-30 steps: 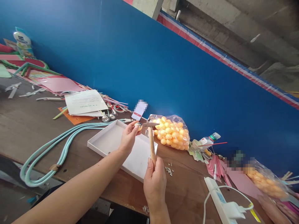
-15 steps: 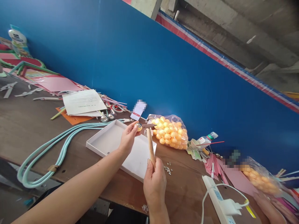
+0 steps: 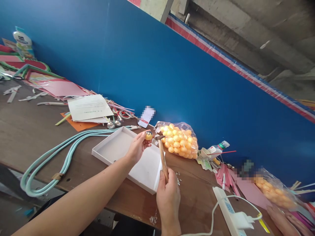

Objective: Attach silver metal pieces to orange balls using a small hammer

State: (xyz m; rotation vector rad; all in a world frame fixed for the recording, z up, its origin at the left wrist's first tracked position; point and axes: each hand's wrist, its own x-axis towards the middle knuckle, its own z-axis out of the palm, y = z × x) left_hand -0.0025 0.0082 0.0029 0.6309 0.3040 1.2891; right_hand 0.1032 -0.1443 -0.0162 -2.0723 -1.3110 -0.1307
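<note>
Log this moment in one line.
Left grip: shiny ball; right grip: hammer, by wooden handle; hammer head: apart from ball; white tray: on table

On the right, you could pass over the bare tabletop (image 3: 198,198) between your right hand (image 3: 169,190) and the power strip (image 3: 225,205), minding the white cable (image 3: 211,226) at its near end; the bag of orange balls (image 3: 178,139) and blue wall (image 3: 197,82) block you on the far side

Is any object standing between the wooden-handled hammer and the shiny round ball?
Nothing visible stands between the wooden-handled hammer and the shiny round ball in the left hand; the shallow white box lies lower, on the brown table.
</note>
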